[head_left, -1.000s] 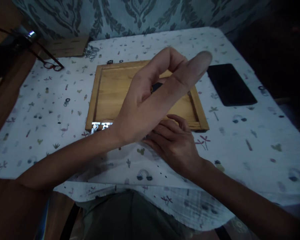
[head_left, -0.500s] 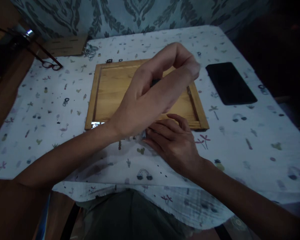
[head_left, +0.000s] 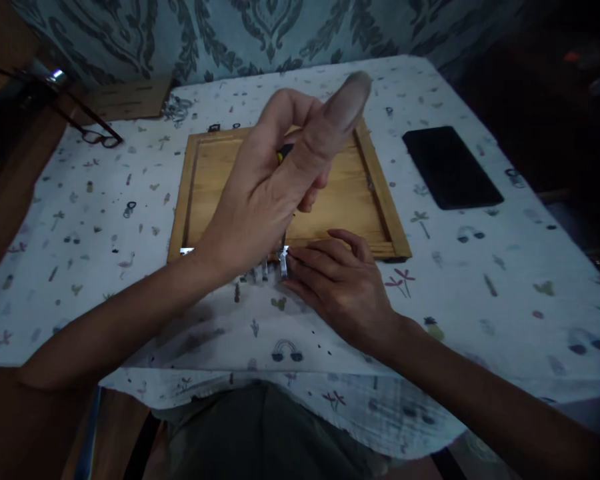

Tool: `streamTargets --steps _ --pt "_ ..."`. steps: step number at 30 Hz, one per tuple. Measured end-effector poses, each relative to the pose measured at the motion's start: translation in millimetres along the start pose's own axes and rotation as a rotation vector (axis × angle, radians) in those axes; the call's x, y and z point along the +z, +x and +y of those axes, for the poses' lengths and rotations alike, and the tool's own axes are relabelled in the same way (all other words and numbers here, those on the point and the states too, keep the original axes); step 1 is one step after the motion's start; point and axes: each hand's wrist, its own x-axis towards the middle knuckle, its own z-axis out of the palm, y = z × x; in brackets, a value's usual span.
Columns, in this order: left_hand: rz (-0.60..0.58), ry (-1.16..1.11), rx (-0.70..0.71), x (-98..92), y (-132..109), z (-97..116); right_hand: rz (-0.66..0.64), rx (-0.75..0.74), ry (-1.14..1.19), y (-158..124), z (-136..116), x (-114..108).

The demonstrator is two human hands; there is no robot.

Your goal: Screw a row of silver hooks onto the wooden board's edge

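"Wooden board (head_left: 340,200) is lying under your left hand (head_left: 267,183). How far along are you getting?"

"I'm working on its near edge, just beside the fingers of my right hand (head_left: 353,293). One shiny metal clip (head_left: 283,263) is sitting there, and my thin tool (head_left: 287,150) is pointing down at it. I think I'm in the middle of this one."

"What are your hands doing?"

"They're sitting apart. My left hand is curling around the dark tool handle, above the board. My right hand is resting by the clip, but I can't tell if it's pinching it or only pressing next to it."

"Are other clips done?"

"More metal bits (head_left: 265,270) are peeking out beside my left wrist, along the same edge. They look put in their places, but I'm not seeing if they're stuck on tight. Maybe some are needing more work."

"What's hiding?"

"My left wrist is covering part of the edge, so I can't count the bits. My left fingers are hiding most of the handle, and the tool's tip is too small and dark to see well."
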Motion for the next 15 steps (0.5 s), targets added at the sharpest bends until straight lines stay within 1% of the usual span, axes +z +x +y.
streamTargets --steps 1,3,6,8,9,10,13,14,15 --pt "0.041 0.002 -0.002 2.1 -3 1 -0.002 0.004 0.003 0 0 0" --pt "0.069 -0.059 -0.023 6.0 -6 1 -0.004 0.013 0.009 0 0 -1" --pt "0.070 -0.212 0.004 9.8 -3 -3 -0.009 0.013 0.023 1 -1 -1" --pt "0.032 -0.283 0.021 10.4 2 -6 -0.009 0.010 0.026 1 -1 -2" --pt "-0.007 -0.294 0.012 9.9 5 -6 -0.008 0.009 0.027 1 -1 -2" --pt "-0.079 -0.289 -0.007 8.9 7 -6 -0.003 0.009 0.028 1 0 -2" --pt "-0.371 -0.255 -0.083 3.9 11 -1 0.002 0.004 0.031 1 0 -3" --pt "-0.450 -0.258 -0.094 2.2 12 0 -0.001 0.006 0.030 1 0 -3" --pt "-0.488 -0.260 -0.094 0.9 12 0 -0.005 0.008 0.026 1 0 -3"
